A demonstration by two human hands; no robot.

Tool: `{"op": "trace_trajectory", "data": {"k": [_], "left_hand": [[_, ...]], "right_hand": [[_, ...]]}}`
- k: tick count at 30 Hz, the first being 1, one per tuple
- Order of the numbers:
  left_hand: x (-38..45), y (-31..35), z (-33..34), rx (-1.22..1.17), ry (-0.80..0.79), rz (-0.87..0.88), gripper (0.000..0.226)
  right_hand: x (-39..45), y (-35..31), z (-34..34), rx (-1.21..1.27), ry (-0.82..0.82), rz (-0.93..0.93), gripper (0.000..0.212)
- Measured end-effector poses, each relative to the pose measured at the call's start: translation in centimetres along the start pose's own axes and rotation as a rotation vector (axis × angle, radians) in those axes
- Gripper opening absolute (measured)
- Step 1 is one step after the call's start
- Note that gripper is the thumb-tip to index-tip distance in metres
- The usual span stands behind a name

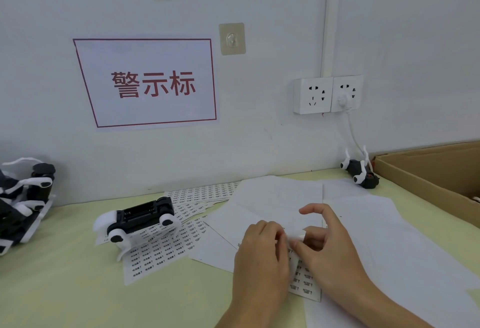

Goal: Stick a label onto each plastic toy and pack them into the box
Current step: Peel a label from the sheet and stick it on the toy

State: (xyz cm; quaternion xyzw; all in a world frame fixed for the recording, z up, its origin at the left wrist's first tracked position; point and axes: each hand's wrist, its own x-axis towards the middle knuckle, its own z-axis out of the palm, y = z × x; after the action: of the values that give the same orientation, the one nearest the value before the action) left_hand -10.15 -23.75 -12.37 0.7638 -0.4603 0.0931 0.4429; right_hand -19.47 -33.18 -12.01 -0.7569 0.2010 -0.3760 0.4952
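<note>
We are peeling a label off a label sheet (302,279) on the pale green table (65,288). Our left hand (261,252) pins the sheet down, fingers curled at its top edge, while our right hand (326,244) pinches that edge between thumb and forefinger. To do this well, we should probably lift one corner slowly and keep the sheet flat. A black and white toy car (141,219) lies upside down to the left, apart from both hands; the cardboard box (426,171) sits far right
</note>
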Motion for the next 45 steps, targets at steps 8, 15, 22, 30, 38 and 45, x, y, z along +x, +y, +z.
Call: {"op": "trace_trajectory", "data": {"k": [8, 15, 22, 30, 38, 45], "left_hand": [[0.08, 0.05, 0.03, -0.084, -0.002, -0.073, 0.01], [0.01, 0.03, 0.12, -0.152, 0.009, -0.093, 0.005], [0.28, -0.26, 0.1, -0.177, 0.016, -0.092, 0.012], [0.14, -0.23, 0.16, -0.112, 0.012, -0.059, 0.01], [0.3, -0.06, -0.09, -0.168, 0.012, -0.214, 0.016], [0.89, -0.45, -0.52, -0.352, 0.075, -0.379, 0.021]], "right_hand": [[-0.02, -0.12, 0.13, 0.018, -0.007, 0.015, 0.05], [-0.1, -0.18, 0.15, 0.047, 0.007, 0.022, 0.046], [-0.04, -0.27, 0.1, 0.002, 0.004, 0.011, 0.054], [-0.1, -0.31, 0.25, -0.009, 0.006, -0.016, 0.052], [-0.29, -0.54, 0.56, -0.119, -0.009, -0.039, 0.054], [-0.33, -0.09, 0.63, -0.265, -0.045, 0.02, 0.05]]}}
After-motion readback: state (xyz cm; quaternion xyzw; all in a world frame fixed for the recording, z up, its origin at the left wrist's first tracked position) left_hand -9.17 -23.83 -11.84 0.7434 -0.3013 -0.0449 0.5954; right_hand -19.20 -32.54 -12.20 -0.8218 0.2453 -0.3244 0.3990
